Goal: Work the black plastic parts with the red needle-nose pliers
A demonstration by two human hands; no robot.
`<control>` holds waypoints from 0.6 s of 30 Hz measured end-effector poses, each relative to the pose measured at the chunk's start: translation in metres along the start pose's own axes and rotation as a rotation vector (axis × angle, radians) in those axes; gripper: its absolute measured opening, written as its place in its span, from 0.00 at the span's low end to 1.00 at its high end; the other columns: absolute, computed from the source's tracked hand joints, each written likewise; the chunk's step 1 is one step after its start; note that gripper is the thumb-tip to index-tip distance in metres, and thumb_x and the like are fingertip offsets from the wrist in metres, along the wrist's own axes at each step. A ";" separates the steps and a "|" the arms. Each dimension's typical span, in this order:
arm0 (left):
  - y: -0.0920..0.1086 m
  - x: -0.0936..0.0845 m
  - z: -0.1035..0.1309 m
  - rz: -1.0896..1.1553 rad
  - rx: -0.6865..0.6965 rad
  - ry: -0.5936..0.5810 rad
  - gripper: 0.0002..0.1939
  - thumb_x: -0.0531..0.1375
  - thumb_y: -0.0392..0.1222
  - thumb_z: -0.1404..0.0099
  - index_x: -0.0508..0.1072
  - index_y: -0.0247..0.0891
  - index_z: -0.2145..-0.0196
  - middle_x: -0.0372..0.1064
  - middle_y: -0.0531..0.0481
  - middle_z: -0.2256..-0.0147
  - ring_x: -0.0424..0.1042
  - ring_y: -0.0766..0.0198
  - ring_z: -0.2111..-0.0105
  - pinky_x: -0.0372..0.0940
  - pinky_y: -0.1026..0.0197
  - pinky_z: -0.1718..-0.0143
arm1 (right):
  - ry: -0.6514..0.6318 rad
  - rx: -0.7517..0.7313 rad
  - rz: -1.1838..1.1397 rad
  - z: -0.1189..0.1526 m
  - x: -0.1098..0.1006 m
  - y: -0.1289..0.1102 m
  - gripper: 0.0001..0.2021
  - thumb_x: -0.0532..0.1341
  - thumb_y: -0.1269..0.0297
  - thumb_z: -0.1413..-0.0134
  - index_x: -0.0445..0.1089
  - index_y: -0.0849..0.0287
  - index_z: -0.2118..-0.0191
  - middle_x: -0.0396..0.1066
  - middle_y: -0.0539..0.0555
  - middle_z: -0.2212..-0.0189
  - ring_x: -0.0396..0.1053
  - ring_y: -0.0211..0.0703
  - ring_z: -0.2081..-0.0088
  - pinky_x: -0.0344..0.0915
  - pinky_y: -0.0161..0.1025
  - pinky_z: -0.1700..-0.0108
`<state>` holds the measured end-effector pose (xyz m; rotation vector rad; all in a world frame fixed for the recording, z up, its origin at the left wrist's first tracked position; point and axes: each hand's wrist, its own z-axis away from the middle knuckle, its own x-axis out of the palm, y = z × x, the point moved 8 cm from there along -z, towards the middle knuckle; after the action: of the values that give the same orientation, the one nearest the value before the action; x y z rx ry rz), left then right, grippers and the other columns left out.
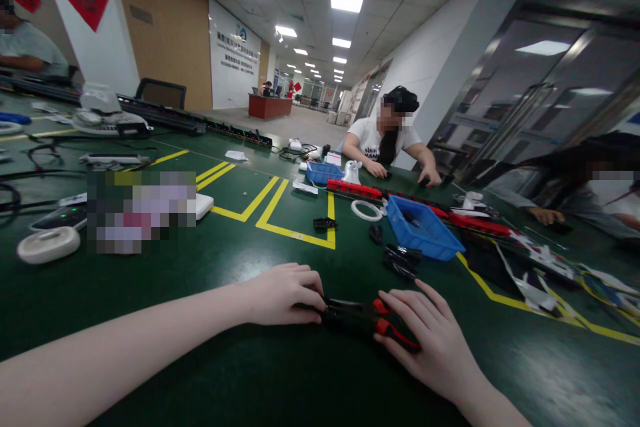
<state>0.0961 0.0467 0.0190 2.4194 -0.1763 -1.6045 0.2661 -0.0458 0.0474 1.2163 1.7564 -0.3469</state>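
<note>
A pair of pliers (347, 307) with red and black handles lies low over the green table, its jaws pointing left. My right hand (433, 328) is closed around the handles, with the fingers partly stretched along them. At the jaw end, my left hand (287, 293) is curled in a pinch. Whatever its fingers hold is dark and mostly hidden, so I cannot tell whether it is the jaw tip or a small black part. Several black pieces (401, 259) lie on the table just beyond my right hand, and another small black part (325, 223) sits farther off.
Beyond the pliers is a blue bin (425, 230), with a red strip (357, 188) behind it and a white ring (367, 211) beside it. A smaller blue tray (324, 173) stands farther back. Cables and white devices crowd the left. Co-workers sit across and at the right.
</note>
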 end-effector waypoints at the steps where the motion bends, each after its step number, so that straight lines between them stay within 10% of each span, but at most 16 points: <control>1: 0.000 0.000 0.000 0.001 0.000 -0.001 0.10 0.62 0.44 0.33 0.74 0.42 0.55 0.69 0.48 0.55 0.70 0.60 0.58 0.64 0.59 0.60 | 0.003 0.009 -0.005 0.000 0.000 0.001 0.25 0.64 0.57 0.45 0.64 0.59 0.43 0.75 0.59 0.57 0.73 0.51 0.56 0.62 0.58 0.43; 18: -0.002 0.002 0.001 0.034 -0.013 -0.020 0.10 0.62 0.43 0.34 0.74 0.42 0.55 0.69 0.48 0.54 0.70 0.60 0.57 0.63 0.58 0.57 | -0.026 0.012 -0.107 -0.007 0.000 -0.012 0.19 0.63 0.59 0.44 0.67 0.58 0.48 0.76 0.58 0.60 0.74 0.49 0.59 0.64 0.55 0.44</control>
<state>0.0963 0.0482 0.0165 2.3786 -0.2093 -1.6107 0.2522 -0.0466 0.0474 1.1240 1.8032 -0.4343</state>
